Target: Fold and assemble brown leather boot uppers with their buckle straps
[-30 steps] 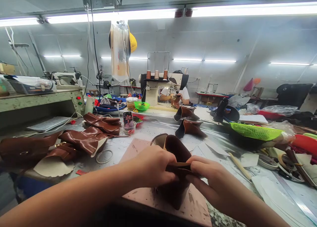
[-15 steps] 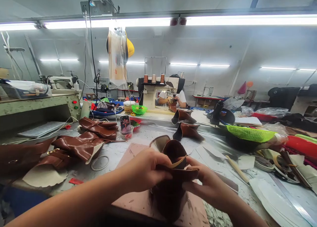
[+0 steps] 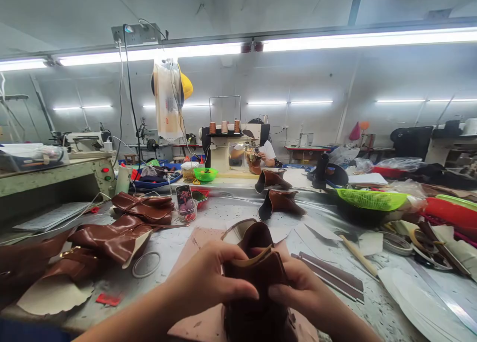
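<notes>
A dark brown leather boot upper stands in front of me, its open top facing up and its lower part in shadow. My left hand pinches the near rim on the left, thumb outside and fingers inside the opening. On the right side, my right hand grips the same rim, its thumb pressed to the outer face and its fingertips partly hidden. A light tan lining edge shows along the rim between both hands. Beneath the upper lies a pinkish board.
Brown leather pieces are heaped at left, near a white ring and a phone. Two boot uppers lie ahead. Right are brown strips, a wooden-handled tool and a green basket. Someone works behind a sewing machine.
My thumbs have come down onto the outer face of the upper, and its near rim has been folded more upright. The view has tilted up slightly and shifted right.
</notes>
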{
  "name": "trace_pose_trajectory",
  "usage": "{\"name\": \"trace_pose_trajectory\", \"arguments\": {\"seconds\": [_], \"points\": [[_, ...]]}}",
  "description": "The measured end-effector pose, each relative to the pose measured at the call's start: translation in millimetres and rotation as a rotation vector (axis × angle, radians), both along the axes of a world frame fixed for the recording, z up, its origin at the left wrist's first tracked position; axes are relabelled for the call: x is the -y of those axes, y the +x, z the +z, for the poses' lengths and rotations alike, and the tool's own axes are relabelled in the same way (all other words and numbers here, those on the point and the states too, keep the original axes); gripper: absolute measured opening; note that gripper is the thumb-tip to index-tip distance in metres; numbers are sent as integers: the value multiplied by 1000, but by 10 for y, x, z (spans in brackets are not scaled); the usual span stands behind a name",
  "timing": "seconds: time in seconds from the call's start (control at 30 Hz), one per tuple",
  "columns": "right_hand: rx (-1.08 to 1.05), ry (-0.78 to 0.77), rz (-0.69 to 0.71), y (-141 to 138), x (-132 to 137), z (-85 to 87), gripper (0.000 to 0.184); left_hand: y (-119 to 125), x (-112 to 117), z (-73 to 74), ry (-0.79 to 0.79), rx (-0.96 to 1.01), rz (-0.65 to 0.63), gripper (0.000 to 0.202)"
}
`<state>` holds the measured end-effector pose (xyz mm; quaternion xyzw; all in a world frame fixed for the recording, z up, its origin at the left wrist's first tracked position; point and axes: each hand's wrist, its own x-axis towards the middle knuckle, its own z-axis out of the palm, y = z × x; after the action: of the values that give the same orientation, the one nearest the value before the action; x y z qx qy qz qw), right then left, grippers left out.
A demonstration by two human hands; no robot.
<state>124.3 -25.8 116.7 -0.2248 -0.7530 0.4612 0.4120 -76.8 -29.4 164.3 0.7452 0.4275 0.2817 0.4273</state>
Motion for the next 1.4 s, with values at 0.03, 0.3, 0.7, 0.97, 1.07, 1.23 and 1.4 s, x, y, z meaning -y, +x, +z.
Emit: {"name": "trace_pose_trajectory", "arguments": {"seconds": [0.03,0.3,0.7,0.97,1.07,1.23,1.4], "points": [[19,7,-3,1,1,4,37,18,-1,-8,-11,24,13,18],[330,232,-567,71,-16,-38,22,45,-62,-129,143,127,42,17],[-66,-149,-290,-55,86,280,23,127,6,-164,188,53,38,10],[102,-114,-356,95,202,305,22,110,-40,-75,157,-34,-76,9],[498,43,-389,224,258,473,9,172,-24,-18,242,-197,-156,18],[881,333,-179,320,314,650,14,384,58,45,493,-359,-240,32],[924,327,-137,395,336,640,15,484,61,188,733,-791,-359,29]]}}
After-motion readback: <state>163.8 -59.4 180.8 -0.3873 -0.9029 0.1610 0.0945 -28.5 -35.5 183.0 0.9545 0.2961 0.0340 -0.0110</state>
